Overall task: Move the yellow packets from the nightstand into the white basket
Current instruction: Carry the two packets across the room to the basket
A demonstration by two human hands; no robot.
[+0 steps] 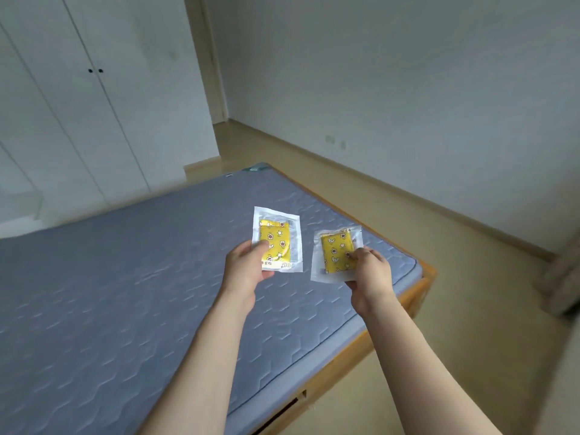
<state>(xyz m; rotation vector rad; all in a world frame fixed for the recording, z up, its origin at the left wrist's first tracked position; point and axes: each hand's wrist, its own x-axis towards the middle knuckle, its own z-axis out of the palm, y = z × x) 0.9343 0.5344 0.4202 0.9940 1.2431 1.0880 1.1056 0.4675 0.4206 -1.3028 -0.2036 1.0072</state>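
Yellow packets over the grey mattress (pixel 110 293): left grip (pixel 248 262) pinches left packet (pixel 277 240), right grip (pixel 370 271) pinches right packet (pixel 335 254) at 3 o'clock.

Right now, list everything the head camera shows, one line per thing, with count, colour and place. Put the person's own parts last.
yellow packets: two, yellow with star print in clear wrappers, one held in each hand above the mattress
mattress: one, grey-blue quilted, across the left and centre
bed frame: one, light wood, under the mattress
wardrobe doors: white, dark knobs, far left
floor: tan, right side
walls: white, behind
left hand: one, gripping the left packet
right hand: one, pinching the right packet
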